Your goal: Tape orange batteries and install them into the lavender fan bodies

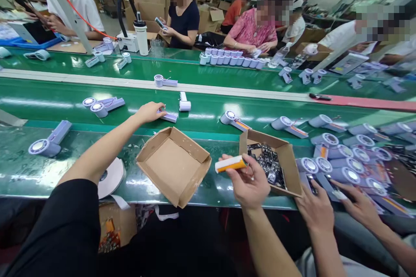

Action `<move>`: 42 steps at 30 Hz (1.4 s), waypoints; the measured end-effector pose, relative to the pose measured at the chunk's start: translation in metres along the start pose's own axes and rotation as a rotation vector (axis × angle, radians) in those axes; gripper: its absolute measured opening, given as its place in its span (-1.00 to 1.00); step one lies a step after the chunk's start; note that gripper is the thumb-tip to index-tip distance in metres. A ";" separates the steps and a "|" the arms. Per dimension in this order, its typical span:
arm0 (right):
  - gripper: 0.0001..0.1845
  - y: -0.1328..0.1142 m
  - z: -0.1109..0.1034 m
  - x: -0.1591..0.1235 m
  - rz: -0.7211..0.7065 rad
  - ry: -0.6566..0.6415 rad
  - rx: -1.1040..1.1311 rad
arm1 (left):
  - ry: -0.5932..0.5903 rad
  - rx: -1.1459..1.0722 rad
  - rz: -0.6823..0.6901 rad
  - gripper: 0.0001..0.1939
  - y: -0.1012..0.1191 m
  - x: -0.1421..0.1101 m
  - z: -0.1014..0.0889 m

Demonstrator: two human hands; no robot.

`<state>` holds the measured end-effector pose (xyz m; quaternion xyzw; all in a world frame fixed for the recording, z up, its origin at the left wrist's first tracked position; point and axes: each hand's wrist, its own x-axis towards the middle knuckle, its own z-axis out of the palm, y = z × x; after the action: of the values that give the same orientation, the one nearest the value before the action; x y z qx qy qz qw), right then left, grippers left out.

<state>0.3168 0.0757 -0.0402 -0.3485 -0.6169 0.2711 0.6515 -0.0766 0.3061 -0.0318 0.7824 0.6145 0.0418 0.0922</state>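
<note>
My left hand reaches out over the green belt. Its fingers are closed on a lilac handheld fan housing, whose round head is hidden behind the hand. Close to the bench edge, my right hand holds an orange battery with a white strip along its side, pinched between thumb and fingers. Between my arms lies an open cardboard tray with nothing in it. A second cardboard box, just behind my right hand, holds small black electronic parts.
A roll of white tape lies under my left forearm. More lilac fans are on the belt, with several crowded at right. A co-worker's hands work close on my right. Other people sit across the belt.
</note>
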 end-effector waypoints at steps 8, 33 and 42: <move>-0.57 0.055 0.096 0.148 0.008 -0.495 -0.207 | 0.032 -0.074 -0.120 -0.60 0.012 0.024 0.025; -0.46 0.137 0.167 0.181 0.029 -1.183 -1.082 | 0.002 -0.147 -0.226 -0.54 0.051 0.041 0.035; -0.50 0.131 0.181 0.190 -0.031 -1.284 -1.140 | -0.016 -0.151 -0.196 -0.61 0.056 0.047 0.031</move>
<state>0.1649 0.3258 -0.0277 -0.3933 -0.9128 0.0553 -0.0948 -0.0064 0.3359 -0.0536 0.7098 0.6824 0.0723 0.1593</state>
